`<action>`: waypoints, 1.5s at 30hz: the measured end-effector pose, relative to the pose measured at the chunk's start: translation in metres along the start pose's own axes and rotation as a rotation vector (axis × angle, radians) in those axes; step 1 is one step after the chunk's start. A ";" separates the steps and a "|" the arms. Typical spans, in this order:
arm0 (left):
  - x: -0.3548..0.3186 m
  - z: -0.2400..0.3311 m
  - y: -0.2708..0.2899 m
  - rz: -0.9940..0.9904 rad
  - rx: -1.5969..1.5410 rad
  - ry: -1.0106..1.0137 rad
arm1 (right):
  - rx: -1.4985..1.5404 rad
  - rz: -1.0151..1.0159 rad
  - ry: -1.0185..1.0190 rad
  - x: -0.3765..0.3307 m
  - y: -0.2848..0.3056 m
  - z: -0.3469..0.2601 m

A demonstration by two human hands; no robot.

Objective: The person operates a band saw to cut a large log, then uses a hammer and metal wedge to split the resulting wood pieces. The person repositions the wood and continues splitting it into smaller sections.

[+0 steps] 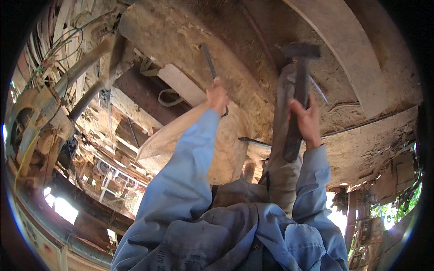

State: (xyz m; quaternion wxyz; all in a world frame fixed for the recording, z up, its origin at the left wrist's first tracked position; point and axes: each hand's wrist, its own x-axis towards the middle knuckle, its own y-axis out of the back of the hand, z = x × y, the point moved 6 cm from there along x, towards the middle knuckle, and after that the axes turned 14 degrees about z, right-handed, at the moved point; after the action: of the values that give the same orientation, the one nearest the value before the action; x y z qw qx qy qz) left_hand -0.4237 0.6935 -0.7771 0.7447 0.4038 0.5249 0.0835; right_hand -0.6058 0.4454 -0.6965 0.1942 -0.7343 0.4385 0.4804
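Note:
My left hand is closed around a dark, narrow metal bar. Its upper end is slightly bent, and its lower end shows below the fist. Under that hand lies a pale, shaped block of wood with visible grain, partly hidden by my left sleeve. My right hand grips a hammer by its broad dark handle, head up and slightly blurred, above my trouser leg. Between the hands, a second dark metal bar with a pointed end lies against the wood.
A thick, dusty timber slab runs diagonally beyond my left hand. A curved board is at the far right. Left are a dark panel with a pale strip, machine parts with cables, and scattered wood scraps.

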 end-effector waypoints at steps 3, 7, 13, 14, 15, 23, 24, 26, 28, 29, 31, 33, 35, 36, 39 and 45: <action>-0.002 0.001 -0.001 -0.058 -0.046 0.003 | 0.092 0.098 0.145 0.010 0.005 -0.044; 0.000 -0.004 0.001 -0.090 -0.083 0.037 | 0.443 0.250 0.422 0.038 -0.019 -0.098; -0.001 0.003 -0.001 -0.050 0.002 -0.037 | -0.280 -0.030 0.283 0.096 -0.183 -0.018; -0.001 0.003 -0.001 -0.024 0.011 -0.025 | -0.399 -0.213 0.248 0.099 -0.202 0.003; -0.001 0.003 0.000 0.016 0.031 0.000 | -0.505 -0.515 -0.009 0.099 -0.209 0.031; 0.007 -0.003 0.002 -0.079 -0.056 -0.025 | -0.046 -0.178 -0.015 0.077 -0.155 0.040; 0.009 -0.004 0.001 -0.078 -0.028 -0.016 | -0.003 -0.142 -0.025 0.077 -0.169 0.040; 0.011 -0.005 0.000 -0.050 -0.023 0.000 | -0.182 -0.226 0.121 0.090 -0.202 0.031; 0.010 -0.005 -0.001 -0.028 0.000 0.009 | -0.743 -0.436 0.326 0.090 -0.218 0.032; 0.009 -0.001 0.001 -0.022 0.024 -0.036 | -0.591 -0.483 0.253 0.085 -0.213 0.032; 0.011 0.004 0.001 -0.039 0.074 -0.034 | -0.478 -0.477 -0.046 0.063 -0.173 0.039; 0.022 0.016 0.006 -0.081 0.266 -0.074 | -0.280 -0.458 -0.045 0.009 -0.115 0.038; 0.040 0.039 0.002 -0.149 0.312 -0.299 | -0.109 -0.352 0.066 -0.029 -0.070 0.024; 0.055 0.040 -0.001 -0.174 0.267 -0.219 | 0.011 -0.263 0.133 -0.035 -0.052 0.011; 0.105 0.046 -0.015 -0.083 0.583 -0.321 | 0.243 -0.127 0.007 -0.014 -0.017 -0.016; 0.115 0.039 -0.023 0.211 1.070 -0.959 | -0.005 0.070 -0.054 -0.051 -0.023 0.017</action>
State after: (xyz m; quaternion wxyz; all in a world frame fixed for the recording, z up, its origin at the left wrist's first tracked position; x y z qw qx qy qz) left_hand -0.3471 0.7214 -0.8706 0.5815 0.7533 0.0678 -0.2996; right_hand -0.6041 0.4932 -0.6632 0.1873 -0.7058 0.4572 0.5077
